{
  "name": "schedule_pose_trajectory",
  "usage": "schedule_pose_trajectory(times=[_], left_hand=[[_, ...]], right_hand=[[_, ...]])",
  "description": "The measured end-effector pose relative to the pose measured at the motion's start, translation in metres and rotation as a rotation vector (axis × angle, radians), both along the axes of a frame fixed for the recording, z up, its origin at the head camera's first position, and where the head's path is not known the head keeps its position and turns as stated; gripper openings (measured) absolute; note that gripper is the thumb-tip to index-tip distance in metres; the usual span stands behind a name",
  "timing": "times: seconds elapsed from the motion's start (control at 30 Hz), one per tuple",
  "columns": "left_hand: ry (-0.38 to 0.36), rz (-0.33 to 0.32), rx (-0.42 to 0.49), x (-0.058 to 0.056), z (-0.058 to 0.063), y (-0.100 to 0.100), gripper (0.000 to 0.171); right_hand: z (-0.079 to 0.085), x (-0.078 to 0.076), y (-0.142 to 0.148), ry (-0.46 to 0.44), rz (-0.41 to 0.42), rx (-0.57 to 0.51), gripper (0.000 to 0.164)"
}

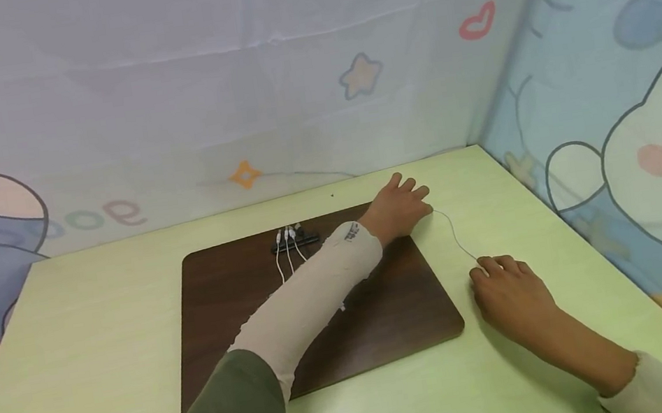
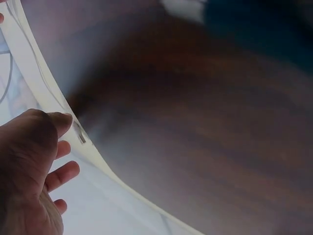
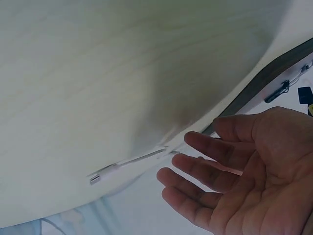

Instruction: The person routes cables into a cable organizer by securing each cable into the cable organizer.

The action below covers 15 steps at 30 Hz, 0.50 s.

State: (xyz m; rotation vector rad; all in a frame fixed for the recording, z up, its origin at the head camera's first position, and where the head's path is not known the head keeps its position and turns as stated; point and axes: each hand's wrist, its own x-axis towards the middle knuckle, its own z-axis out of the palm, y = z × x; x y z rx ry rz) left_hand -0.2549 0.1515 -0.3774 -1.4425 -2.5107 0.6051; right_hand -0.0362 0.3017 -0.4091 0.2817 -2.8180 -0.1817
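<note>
My left hand (image 1: 398, 210) reaches over the far right corner of the brown board (image 1: 380, 326), palm down. Its thumb and forefinger pinch a thin white cable (image 1: 454, 231) while the other fingers spread out. Just past that thumb, a small metal plug (image 2: 81, 135) shows in the left wrist view. The cable runs across the pale table to my right hand (image 1: 515, 297), at the board's right side. That hand's fingers are loosely bent, their tips right at the cable. Another white plug (image 3: 96, 179) lies on the table past these fingertips in the right wrist view.
A black hub (image 1: 309, 239) with white cables plugged into it sits on the board's far part; my left sleeve (image 1: 312, 301) crosses the board and hides part of them. The pale table (image 1: 83, 340) meets printed cloth walls (image 1: 166, 117) at the back and right.
</note>
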Motion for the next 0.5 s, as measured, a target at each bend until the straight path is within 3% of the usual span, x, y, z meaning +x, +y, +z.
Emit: schedule_pose_trajectory(times=[0.23,0.5], left_hand=[[-0.023,0.071,-0.047,0.005,0.001,0.008,0.052],[-0.077,0.113,-0.054,-0.004,-0.004,0.007,0.044]], right_hand=[[0.0,0.002,0.013,0.011,-0.026,0.023,0.007],[-0.001,-0.002,0.023,-0.005,-0.049,0.007,0.015]])
